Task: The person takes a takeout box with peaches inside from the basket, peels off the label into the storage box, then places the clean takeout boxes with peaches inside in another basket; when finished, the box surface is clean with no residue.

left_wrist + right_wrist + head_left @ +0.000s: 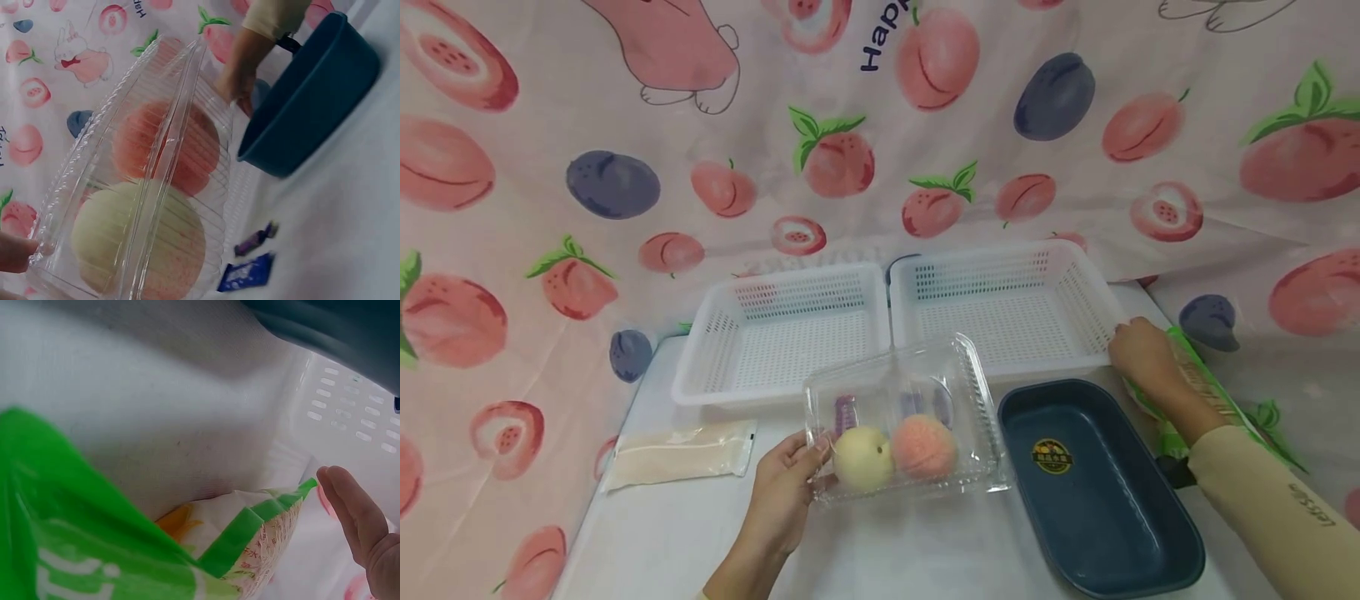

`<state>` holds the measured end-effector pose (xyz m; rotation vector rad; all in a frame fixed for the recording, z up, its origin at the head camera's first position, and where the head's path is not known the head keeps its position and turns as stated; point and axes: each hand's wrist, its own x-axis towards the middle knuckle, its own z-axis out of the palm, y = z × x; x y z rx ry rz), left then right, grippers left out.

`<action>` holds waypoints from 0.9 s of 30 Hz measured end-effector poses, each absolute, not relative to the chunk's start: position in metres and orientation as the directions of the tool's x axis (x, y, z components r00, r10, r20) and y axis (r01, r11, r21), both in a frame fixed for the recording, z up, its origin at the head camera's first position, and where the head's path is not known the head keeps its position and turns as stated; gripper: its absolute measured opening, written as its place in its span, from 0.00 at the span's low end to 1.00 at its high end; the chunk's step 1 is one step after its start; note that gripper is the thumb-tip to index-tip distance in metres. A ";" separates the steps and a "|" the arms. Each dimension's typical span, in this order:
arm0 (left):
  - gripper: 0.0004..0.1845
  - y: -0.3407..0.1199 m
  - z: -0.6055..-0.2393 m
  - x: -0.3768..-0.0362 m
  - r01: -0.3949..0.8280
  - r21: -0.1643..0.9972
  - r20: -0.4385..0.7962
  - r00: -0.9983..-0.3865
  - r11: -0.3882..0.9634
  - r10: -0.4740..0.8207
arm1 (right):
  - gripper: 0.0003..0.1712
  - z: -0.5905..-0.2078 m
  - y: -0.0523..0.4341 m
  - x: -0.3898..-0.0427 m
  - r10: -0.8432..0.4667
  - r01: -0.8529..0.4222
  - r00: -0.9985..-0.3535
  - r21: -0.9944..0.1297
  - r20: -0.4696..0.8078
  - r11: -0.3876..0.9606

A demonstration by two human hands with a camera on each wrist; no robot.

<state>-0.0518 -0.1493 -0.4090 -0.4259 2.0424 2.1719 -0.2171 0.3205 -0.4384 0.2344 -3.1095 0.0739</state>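
My left hand (778,487) grips the left side of a clear plastic clamshell box (981,417), its thumb (17,252) on the edge in the left wrist view. Inside sit a pale yellow round fruit (863,460) and a pinkish-orange round fruit (925,447), side by side. My right hand (1144,358) is at the front right corner of the right white basket (1030,364); its fingers (356,506) look fairly straight in the right wrist view. Whether they touch the basket, I cannot tell. Close by lies a green and white printed bag (119,544).
A dark blue rectangular pan (1097,492) stands front right, its handle under my right forearm. Left of the right basket is another white basket (715,396). A flat clear packet (681,454) lies at left. Purple (253,242) and blue (247,273) small wrapped packets lie on the table.
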 end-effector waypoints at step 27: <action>0.27 -0.106 -0.370 -0.153 -0.261 0.937 -0.292 -0.950 -0.234 -0.109 | 0.30 -0.461 0.311 -0.218 0.385 0.314 -0.909 -0.874 -0.163 0.371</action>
